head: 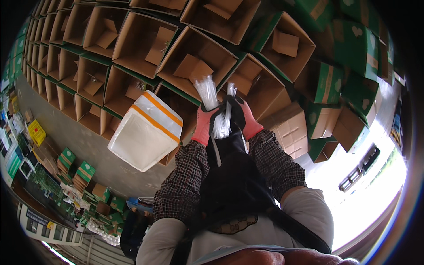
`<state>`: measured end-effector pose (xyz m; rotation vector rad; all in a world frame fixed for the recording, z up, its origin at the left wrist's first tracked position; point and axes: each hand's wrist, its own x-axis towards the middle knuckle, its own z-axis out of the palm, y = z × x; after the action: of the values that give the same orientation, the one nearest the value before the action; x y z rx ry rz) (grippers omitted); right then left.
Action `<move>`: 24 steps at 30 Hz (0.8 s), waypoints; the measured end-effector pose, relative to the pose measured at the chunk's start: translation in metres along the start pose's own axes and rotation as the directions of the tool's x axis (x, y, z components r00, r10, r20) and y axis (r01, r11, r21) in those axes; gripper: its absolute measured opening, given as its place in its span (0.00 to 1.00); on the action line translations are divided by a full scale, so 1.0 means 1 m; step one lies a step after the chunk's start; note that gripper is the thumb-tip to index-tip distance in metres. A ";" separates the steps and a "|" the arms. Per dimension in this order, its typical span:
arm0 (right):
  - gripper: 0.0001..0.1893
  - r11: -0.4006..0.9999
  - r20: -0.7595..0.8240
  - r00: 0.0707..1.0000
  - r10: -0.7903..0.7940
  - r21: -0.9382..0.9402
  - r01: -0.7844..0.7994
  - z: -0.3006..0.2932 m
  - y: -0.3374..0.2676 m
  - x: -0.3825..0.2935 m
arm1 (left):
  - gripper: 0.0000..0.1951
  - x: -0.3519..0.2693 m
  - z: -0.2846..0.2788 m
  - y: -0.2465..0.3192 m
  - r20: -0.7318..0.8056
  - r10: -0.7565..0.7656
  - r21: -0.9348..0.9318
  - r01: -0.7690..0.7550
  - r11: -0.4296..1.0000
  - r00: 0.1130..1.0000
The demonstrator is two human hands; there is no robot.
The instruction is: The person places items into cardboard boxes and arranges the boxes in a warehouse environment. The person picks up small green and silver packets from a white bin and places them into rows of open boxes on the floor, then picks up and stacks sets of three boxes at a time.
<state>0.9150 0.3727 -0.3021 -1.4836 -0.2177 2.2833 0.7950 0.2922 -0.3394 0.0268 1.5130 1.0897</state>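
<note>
My left hand point(206, 120), in a pink and black work glove, grips a thick bundle of long clear plastic packets point(208, 91). Their ends fan out above the fist and also show below it. In a matching glove, my right hand point(244, 116) holds a thinner group of the same packets point(231, 89) close beside the bundle. What the packets contain is too blurred to tell. Just beyond both hands stands an open cardboard box point(198, 43) with a folded cardboard piece point(193, 68) inside. A white foam box point(144, 142) with orange stripes is left of my left hand.
Rows of open cardboard boxes point(96, 29) stretch away to the upper left; some hold small clear packets. Green printed cartons point(354, 46) are piled at the right. Grey floor point(109, 162) runs along the left, with a yellow package point(36, 132) and stacked green cartons point(85, 172) beyond.
</note>
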 end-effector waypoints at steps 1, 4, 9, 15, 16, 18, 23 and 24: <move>0.09 1.000 0.041 0.999 0.017 -0.017 -0.017 0.009 -0.001 -0.003 | 0.23 0.002 -0.003 -0.007 -0.006 0.107 0.059 -0.106 0.993 0.994; 0.10 0.977 -0.081 0.992 -0.098 -0.195 0.081 -0.008 0.015 0.023 | 0.23 -0.003 -0.013 0.008 -0.085 0.046 -0.070 -0.052 0.996 0.995; 0.10 0.839 -0.076 0.929 -0.362 -0.461 0.289 0.023 -0.024 0.106 | 0.15 -0.031 -0.066 0.071 -0.250 0.001 -0.378 -0.099 0.920 0.968; 0.32 -0.320 0.137 0.846 -0.515 -0.946 -0.041 0.032 -0.018 0.261 | 0.15 -0.031 -0.088 0.051 -0.270 -0.016 -0.468 -0.117 0.876 0.963; 0.34 -0.276 0.161 0.830 -0.533 -0.961 0.009 0.025 -0.019 0.264 | 0.14 -0.032 -0.090 0.047 -0.254 -0.047 -0.482 -0.085 0.872 0.966; 0.37 -0.262 0.209 0.843 -0.496 -0.961 0.084 0.011 -0.013 0.252 | 0.12 -0.035 -0.090 0.050 -0.189 -0.096 -0.541 -0.022 0.841 0.977; 0.28 0.406 0.265 0.964 0.036 -0.885 0.228 0.058 0.019 0.086 | 0.25 -0.046 -0.099 0.026 -0.193 -0.043 -0.263 -0.009 0.965 0.980; 0.26 0.465 0.298 0.939 0.171 -0.865 0.190 0.074 0.022 0.059 | 0.25 -0.052 -0.092 0.027 -0.135 0.014 -0.237 -0.046 0.971 0.991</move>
<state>0.8222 0.3838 -0.3284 -1.3820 -1.7876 2.4985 0.7231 0.2226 -0.2960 -0.1936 1.4918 1.3139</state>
